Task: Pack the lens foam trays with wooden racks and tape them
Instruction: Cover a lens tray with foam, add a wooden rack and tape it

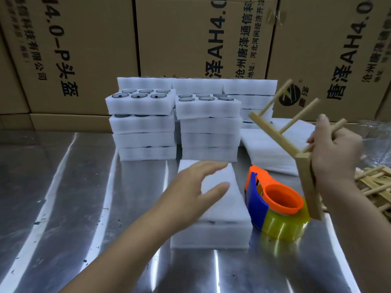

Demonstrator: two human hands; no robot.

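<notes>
A short stack of white foam trays (220, 227) lies on the metal table in front of me, its top covered by a plain foam sheet. My left hand (194, 187) hovers over that top with fingers spread and relaxed, holding nothing. My right hand (336, 151) grips wooden racks (273, 127) in the air at the right, pegs pointing up and away; one flat bar (309, 187) hangs down over the tape dispenser. The orange and blue tape dispenser (268, 197) with a yellowish tape roll stands just right of the stack.
Taller stacks of foam trays with dark round lenses (146, 123) (209, 125) stand behind the near stack. Loose foam sheets (273, 146) lie at the right. A heap of wooden racks (374, 185) lies at the right edge. Cardboard boxes (190, 37) wall the back.
</notes>
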